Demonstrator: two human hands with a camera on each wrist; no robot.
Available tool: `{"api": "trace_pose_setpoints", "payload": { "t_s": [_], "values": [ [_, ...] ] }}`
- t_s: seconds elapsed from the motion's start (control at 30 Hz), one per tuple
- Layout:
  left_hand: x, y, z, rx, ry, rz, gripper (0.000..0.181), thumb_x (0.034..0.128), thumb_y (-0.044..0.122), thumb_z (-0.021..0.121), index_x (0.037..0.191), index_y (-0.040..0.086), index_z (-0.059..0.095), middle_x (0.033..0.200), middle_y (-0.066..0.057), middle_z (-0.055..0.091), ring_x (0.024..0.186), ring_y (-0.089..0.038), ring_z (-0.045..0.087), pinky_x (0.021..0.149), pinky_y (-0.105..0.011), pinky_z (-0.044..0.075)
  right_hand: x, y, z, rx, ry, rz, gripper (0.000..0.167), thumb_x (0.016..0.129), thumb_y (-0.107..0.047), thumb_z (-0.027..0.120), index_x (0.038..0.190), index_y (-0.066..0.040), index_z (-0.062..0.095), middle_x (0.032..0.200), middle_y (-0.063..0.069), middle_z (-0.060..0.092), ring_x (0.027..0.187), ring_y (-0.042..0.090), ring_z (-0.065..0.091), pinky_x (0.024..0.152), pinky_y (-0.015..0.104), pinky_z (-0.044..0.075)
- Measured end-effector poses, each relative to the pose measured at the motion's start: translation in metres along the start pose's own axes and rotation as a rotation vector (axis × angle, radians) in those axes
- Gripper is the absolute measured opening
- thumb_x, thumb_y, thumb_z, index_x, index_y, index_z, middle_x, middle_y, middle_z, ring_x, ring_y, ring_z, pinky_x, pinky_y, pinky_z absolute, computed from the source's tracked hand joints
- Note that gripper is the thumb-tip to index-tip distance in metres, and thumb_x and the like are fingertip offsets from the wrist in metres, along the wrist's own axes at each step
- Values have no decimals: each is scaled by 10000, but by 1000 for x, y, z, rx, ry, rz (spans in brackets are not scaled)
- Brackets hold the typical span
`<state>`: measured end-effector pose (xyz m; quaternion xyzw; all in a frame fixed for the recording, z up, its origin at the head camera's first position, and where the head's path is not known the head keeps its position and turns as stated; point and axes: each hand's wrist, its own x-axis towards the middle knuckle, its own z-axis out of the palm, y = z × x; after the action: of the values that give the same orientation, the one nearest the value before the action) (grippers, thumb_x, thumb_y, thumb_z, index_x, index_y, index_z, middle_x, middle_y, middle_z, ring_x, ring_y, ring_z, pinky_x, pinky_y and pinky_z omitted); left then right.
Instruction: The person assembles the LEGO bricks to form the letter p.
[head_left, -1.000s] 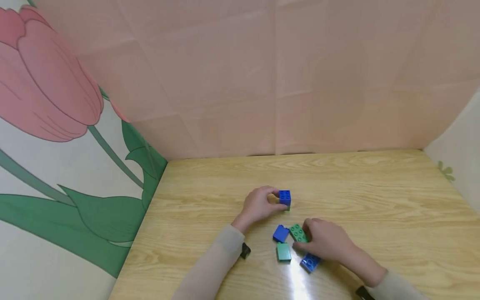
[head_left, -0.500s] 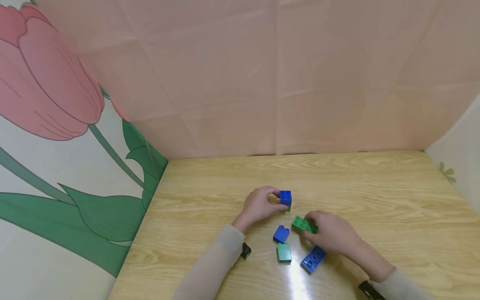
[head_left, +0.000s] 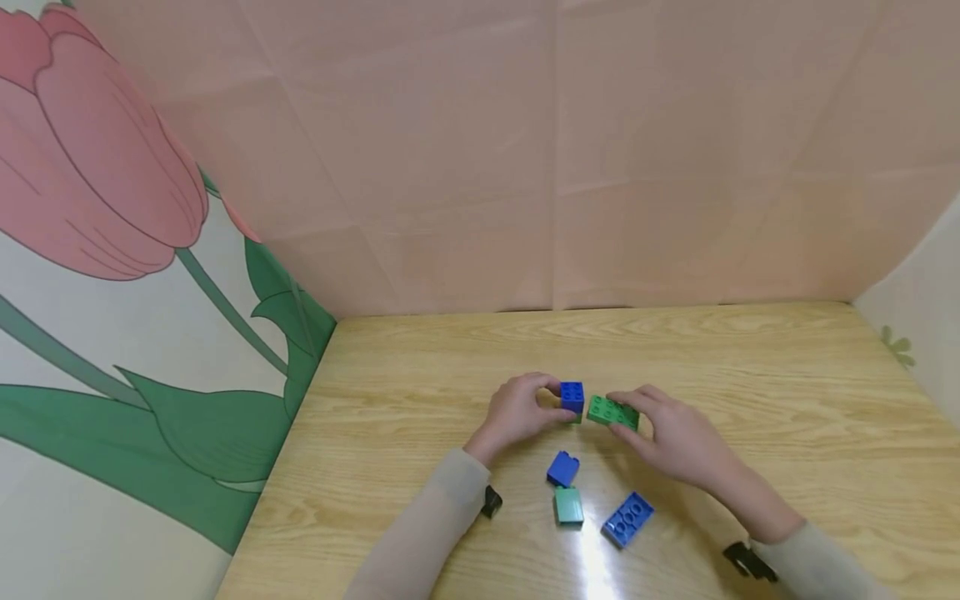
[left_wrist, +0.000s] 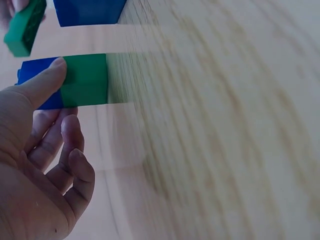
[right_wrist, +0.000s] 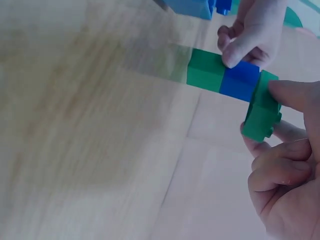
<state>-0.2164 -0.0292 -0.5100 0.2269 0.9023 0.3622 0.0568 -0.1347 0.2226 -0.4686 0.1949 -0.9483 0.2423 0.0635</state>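
At the table (head_left: 405, 375), the left grip (head_left: 516, 410) pinches the stack (head_left: 572, 397), the right grip (head_left: 678, 435) the green brick (head_left: 606, 411), each parted only by its load. The brick lies just beside the stack, toward three o'clock, long axis roughly nine-to-three.

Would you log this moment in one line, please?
left hand: grips blue-over-green stack; right hand: grips green brick; table: long blue brick
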Motion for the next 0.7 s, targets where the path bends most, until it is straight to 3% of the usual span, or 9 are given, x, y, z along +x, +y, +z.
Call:
{"api": "trace_pose_setpoints", "payload": {
  "t_s": [0.2,0.7],
  "values": [
    [0,0,0,-16,-4,-12,308,862,429,857,1115,287,752,1100,187,690,1045,-108,652,880,-308,498,8,4,-3,25,40,-35,469,964,-276,770,1380,-94,653,1184,128,676,903,289,711,706,457,604],
    [0,-3,0,-36,-8,-1,322,862,467,846,1120,298,752,1099,180,689,985,-101,647,837,-298,498,28,12,-4,70,84,-103,422,982,-281,753,1348,-99,649,1222,101,688,1038,314,697,815,537,583]
  ]
}}
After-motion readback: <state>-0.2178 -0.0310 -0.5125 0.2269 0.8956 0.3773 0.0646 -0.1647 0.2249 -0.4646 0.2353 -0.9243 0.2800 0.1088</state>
